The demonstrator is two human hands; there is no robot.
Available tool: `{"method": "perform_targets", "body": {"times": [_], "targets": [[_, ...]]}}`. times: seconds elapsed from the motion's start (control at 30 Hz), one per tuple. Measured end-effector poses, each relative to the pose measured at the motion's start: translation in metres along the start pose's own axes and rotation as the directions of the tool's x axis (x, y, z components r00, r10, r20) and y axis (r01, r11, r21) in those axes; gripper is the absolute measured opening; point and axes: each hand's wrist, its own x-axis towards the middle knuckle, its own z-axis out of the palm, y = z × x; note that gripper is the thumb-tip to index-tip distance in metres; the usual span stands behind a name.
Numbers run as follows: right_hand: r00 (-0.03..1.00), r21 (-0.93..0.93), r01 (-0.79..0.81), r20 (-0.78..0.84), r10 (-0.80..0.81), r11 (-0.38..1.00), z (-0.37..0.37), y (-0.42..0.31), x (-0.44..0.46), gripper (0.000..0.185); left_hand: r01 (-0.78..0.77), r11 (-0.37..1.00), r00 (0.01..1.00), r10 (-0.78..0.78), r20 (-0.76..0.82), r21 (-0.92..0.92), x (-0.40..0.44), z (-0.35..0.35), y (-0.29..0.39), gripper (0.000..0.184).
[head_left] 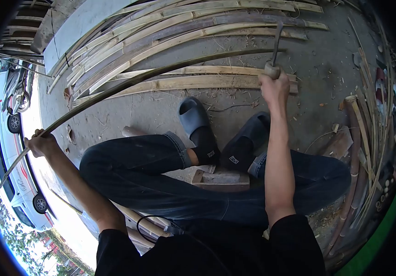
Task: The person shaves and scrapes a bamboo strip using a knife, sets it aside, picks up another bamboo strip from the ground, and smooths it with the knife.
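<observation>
My left hand (43, 142) is closed around a long, thin bamboo strip (161, 70) near its lower left end. The strip arcs up and across to the right, over the split bamboo on the floor. My right hand (275, 87) grips the handle of a knife (277, 46) whose narrow, dark blade points upward. The strip's far end passes close to the blade; I cannot tell whether they touch. Between my feet and lap, a small wooden block (221, 180) rests on the ground.
Split bamboo lengths (161, 39) lie in rows on the concrete floor (235, 99). Bamboo poles and thin strips (361, 138) are heaped along the right side. My feet wear grey slides (193, 117). Outside at the left stands a white van (16, 161), with a motorcycle (20, 87) near it.
</observation>
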Motion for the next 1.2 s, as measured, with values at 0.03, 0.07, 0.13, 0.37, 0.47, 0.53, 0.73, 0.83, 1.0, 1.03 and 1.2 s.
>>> {"method": "perform_targets", "body": {"times": [0.03,0.07,0.13,0.37,0.47,0.53,0.73,0.83,1.0,1.03,1.2], "targets": [[0.971,-0.072,0.24,0.021,-0.239,0.968,0.007,-0.025,-0.018,0.03,-0.003,1.0,1.0,0.003,0.017,-0.028,0.006,0.0,-0.002,0.035],[0.938,-0.085,0.326,0.155,-0.311,0.941,0.015,-0.052,-0.037,0.028,0.026,0.999,1.0,-0.026,0.01,-0.026,0.0,0.003,0.0,0.032],[0.837,-0.058,0.399,0.43,-0.338,0.915,0.036,-0.098,-0.082,0.034,0.034,0.992,0.993,-0.021,0.113,-0.121,0.019,0.0,-0.005,0.031],[0.806,-0.172,0.411,0.528,-0.269,0.895,0.062,-0.062,-0.085,0.041,0.081,0.986,0.981,-0.052,0.187,-0.148,0.039,-0.005,-0.003,0.027],[0.876,-0.318,0.389,0.419,-0.24,0.864,0.053,-0.012,-0.046,0.039,0.102,0.986,0.969,-0.068,0.239,-0.135,0.044,-0.013,-0.013,0.025],[0.895,-0.353,0.374,0.381,-0.233,0.858,0.071,-0.016,-0.039,0.04,0.16,0.98,0.983,-0.148,0.108,-0.114,0.042,-0.009,-0.017,0.022],[0.943,-0.358,0.266,0.287,-0.166,0.895,0.074,-0.046,-0.049,0.041,0.048,0.996,0.999,-0.048,-0.002,-0.08,-0.002,0.006,-0.004,0.019],[0.938,-0.338,0.287,0.288,-0.192,0.897,0.078,-0.053,-0.066,0.045,0.014,0.997,0.999,-0.01,0.04,-0.082,0.014,-0.004,-0.009,0.029],[0.838,-0.278,0.432,0.476,-0.267,0.858,0.099,-0.104,-0.099,0.045,0.019,0.996,0.998,-0.013,0.06,-0.089,0.006,-0.012,0.002,0.038],[0.853,-0.333,0.426,0.459,-0.25,0.841,0.092,-0.103,-0.09,0.043,0.023,0.994,0.998,-0.018,0.053,-0.106,0.011,-0.015,0.003,0.04],[0.981,-0.566,0.049,0.182,0.067,0.823,0.025,-0.009,0.027,0.047,0.004,0.99,0.994,0.012,0.112,-0.139,0.015,-0.025,0.004,0.041]]}}
